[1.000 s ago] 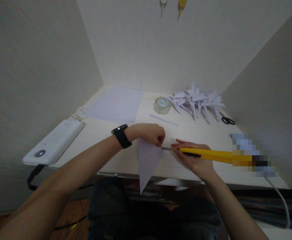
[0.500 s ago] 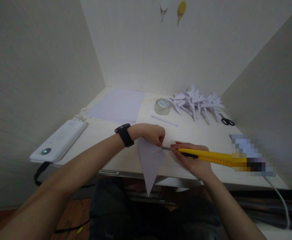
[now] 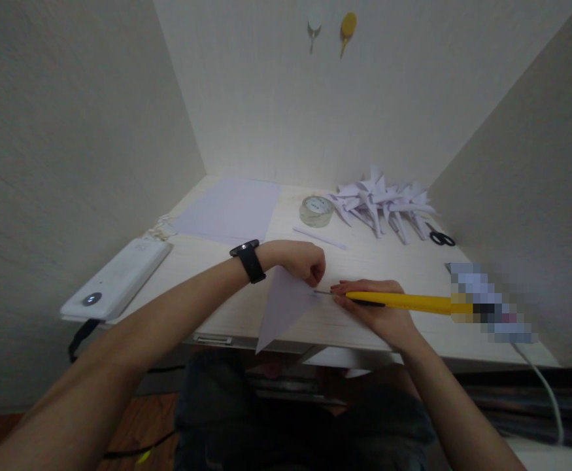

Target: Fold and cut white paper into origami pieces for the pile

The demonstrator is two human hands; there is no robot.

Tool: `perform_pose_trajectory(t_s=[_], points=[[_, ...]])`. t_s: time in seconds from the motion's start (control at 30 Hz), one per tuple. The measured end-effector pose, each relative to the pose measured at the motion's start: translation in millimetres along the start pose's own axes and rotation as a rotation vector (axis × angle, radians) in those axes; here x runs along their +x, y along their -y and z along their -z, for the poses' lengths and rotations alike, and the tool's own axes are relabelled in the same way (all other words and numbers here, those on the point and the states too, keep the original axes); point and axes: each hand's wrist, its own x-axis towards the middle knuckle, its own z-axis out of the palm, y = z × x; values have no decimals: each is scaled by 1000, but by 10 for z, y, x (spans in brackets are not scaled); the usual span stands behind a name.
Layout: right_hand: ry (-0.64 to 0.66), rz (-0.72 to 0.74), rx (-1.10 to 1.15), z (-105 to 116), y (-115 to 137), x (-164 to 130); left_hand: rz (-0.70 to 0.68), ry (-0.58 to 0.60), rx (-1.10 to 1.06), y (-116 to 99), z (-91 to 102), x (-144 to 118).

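Observation:
My left hand (image 3: 306, 261), with a black watch on its wrist, is closed at the top edge of a white folded piece of paper (image 3: 286, 309). The fingertips are partly hidden, but the paper seems gripped there. A pointed corner of it reaches the table's front edge. A yellow utility knife (image 3: 398, 300) lies across my right hand (image 3: 381, 311), which is closed around its front end. The thin blade points left and touches or overlies the paper just below my left fist.
Behind my hands lie a roll of clear tape (image 3: 316, 210), a thin paper stick (image 3: 319, 237) and a pile of paper pinwheels (image 3: 381, 199). Black-handled scissors (image 3: 441, 238) lie right, paper sheets (image 3: 229, 206) back left, a white power bank-like device (image 3: 119, 278) left. A blurred phone-like object (image 3: 486, 294) is at right.
The paper's lower corner has swung left and up, from below the table edge to about level with it. The knife has tilted slightly, its blade still at the paper.

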Motion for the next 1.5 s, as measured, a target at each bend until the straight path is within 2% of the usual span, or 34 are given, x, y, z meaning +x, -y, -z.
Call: perform_pose_trajectory(t_s=[0.1,0.23,0.47,0.63,0.83,0.93,1.0,1.03,1.13,1.23,1.33,1.4,1.5], points=[[10,9,-12,-5,2,-3,43,-35,7,3,-39,-36],[-41,28,-76,-43,34,-17,122,-109,10,-10,-114,-104],[-7,23,-43,-23,38,-10,31,-93,-5,-12,-77,-63],[-32,41,-45,-37,27,-16,98,-111,31,-16,-86,-62],[-75,16,-63,-65,35,-31,126,-232,60,-37,-190,-165],[-85,-47,-16,-37,10,-44,246,-439,196,-113,-232,-306],[-112,-90,43,-13,-41,-68,384,-599,346,-215,-300,-438],[-141,-107,84,-3,-76,-85,445,-642,392,-280,-355,-509],[-262,-158,208,6,-189,-150,562,-689,415,-513,-616,-700],[-348,-224,283,-19,-258,-207,524,-662,379,-717,-942,-835],[-420,-301,388,-46,-266,-243,461,-654,355,-795,-1177,-935],[-486,-350,500,-46,-257,-260,415,-646,336,-772,-1237,-996],[-604,-393,662,-11,-253,-288,258,-591,269,-678,-1202,-1081]])
